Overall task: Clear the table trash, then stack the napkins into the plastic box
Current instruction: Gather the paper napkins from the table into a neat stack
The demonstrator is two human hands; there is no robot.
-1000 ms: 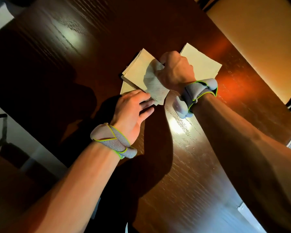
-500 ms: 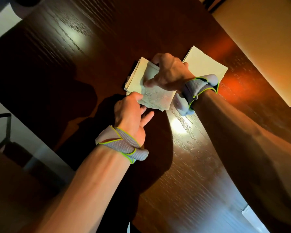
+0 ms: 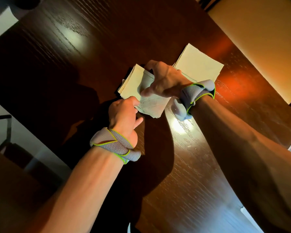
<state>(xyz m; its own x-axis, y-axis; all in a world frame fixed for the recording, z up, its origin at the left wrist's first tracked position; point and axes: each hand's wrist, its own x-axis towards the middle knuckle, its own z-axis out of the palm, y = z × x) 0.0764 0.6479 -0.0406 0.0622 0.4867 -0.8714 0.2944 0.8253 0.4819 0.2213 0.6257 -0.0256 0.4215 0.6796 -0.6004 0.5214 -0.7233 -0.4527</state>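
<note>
Dim, warm scene; white glare spots shine on the dark counter (image 3: pixel 183 174), deep arm shadows spread left, and wide-angle edges bend.

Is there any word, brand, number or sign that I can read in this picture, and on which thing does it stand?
None. The napkins held by the left hand and right hand show only an embossed grid; the wrist straps and wooden table carry no visible text.

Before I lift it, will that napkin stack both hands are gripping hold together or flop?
Napkin stack: edges look fanned, so sheets probably slide apart. Thin paper, likely floppy and light. Left hand and right hand gripping opposite sides should help.
</note>
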